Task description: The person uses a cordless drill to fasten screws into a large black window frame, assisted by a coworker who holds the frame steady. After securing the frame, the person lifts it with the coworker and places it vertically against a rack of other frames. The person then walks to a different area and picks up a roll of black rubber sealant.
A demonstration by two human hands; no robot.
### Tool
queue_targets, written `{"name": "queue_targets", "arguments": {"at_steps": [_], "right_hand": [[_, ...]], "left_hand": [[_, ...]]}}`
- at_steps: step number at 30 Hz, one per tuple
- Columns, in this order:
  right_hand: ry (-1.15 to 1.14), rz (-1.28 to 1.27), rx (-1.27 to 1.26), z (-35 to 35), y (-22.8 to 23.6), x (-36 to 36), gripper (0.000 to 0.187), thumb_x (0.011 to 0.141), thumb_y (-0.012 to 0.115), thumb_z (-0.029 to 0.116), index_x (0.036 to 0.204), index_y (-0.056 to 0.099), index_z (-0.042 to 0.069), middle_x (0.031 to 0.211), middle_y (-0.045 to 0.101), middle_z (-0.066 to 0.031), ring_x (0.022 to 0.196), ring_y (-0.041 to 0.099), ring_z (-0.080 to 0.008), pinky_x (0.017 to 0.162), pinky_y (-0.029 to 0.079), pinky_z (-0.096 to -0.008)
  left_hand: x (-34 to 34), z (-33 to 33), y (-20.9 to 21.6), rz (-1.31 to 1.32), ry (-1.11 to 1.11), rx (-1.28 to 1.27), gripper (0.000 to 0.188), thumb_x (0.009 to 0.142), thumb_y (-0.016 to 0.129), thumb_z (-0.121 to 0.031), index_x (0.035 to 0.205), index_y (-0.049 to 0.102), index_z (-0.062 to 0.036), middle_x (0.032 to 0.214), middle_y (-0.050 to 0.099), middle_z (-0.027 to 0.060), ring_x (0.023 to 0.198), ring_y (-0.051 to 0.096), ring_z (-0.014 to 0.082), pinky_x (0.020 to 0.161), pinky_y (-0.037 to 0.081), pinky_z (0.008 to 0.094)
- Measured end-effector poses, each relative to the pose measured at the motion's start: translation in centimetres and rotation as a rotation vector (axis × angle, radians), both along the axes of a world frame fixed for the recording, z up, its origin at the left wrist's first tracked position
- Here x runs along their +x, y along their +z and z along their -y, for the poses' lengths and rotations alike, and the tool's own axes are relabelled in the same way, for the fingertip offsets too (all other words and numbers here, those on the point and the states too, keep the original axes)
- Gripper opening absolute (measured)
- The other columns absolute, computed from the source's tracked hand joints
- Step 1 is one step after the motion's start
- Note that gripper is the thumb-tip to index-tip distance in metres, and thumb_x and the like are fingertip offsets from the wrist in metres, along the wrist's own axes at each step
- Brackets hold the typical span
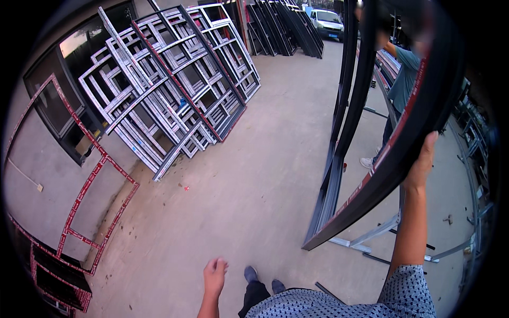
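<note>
A tall dark metal window frame (pixel 371 180) stands upright at my right, with red-and-white protective film along part of its edge. My right hand (pixel 421 161) grips the near side bar of this frame, thumb pointing up; most of its fingers are hidden behind the bar. Low in front of me, my left hand (pixel 214 273) hangs free with nothing in it, its fingers loosely bent and a little apart. It is closest to my feet and the concrete floor, away from the frame.
Several film-wrapped frames (pixel 180 79) lean against the wall at the left, near a red-taped frame (pixel 101 159). Dark frames (pixel 283 26) and a white van (pixel 326 24) stand farther back. Another person (pixel 404 79) is beyond my frame. Metal bars (pixel 366 238) lie near its base.
</note>
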State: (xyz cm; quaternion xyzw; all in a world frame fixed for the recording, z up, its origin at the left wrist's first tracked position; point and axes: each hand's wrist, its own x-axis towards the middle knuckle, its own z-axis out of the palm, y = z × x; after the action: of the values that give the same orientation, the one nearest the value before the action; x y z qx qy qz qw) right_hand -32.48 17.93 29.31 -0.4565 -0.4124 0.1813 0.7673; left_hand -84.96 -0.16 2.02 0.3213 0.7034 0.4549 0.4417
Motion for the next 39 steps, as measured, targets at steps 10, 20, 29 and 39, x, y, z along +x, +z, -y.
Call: {"name": "queue_targets", "arguments": {"at_steps": [10,20,29,39], "right_hand": [[-0.33,0.009,0.063,1.4,-1.0,0.0,0.092,0.095,0.041,0.082,0.148,0.048,0.008,0.13,0.058,-0.0075,0.119,0.054,-0.022,0.108,0.041,-0.0381],[-0.18,-0.017,0.143,2.3,0.8,-4.4,0.072,0.094,0.056,0.073,0.122,0.048,0.008,0.094,0.051,-0.0038,0.081,0.052,-0.0123,0.076,0.047,-0.0247],[0.033,0.053,0.048,1.2,2.8,-6.6,0.07,0.085,0.073,0.069,0.111,0.049,0.009,0.088,0.055,-0.0029,0.075,0.053,-0.0097,0.075,0.05,-0.0217],[-0.365,0.142,0.047,-5.6,3.2,-11.5,0.088,0.09,0.04,0.088,0.121,0.051,0.006,0.096,0.057,-0.0062,0.084,0.061,-0.0136,0.073,0.056,-0.0286]], "left_hand": [[17.6,-25.4,17.1,-0.093,-0.97,0.735,0.05,0.103,0.063,-0.033,0.138,0.055,0.0011,0.123,0.067,0.0194,0.111,0.068,0.0281,0.096,0.054,0.0389],[32.3,-25.4,23.8,0.31,-1.379,1.32,0.097,0.094,0.069,-0.044,0.158,0.017,0.0064,0.149,0.036,0.0356,0.138,0.041,0.0492,0.116,0.035,0.052],[33.7,-25.8,24.9,0.459,-1.195,1.365,0.077,0.088,0.079,-0.021,0.144,0.033,0.0074,0.115,0.062,0.029,0.09,0.069,0.044,0.074,0.059,0.0437],[29.9,-32.2,26.0,0.216,-1.137,1.366,0.066,0.098,0.07,-0.038,0.137,0.043,0.0069,0.106,0.068,0.0244,0.081,0.073,0.0361,0.066,0.059,0.0392]]}}
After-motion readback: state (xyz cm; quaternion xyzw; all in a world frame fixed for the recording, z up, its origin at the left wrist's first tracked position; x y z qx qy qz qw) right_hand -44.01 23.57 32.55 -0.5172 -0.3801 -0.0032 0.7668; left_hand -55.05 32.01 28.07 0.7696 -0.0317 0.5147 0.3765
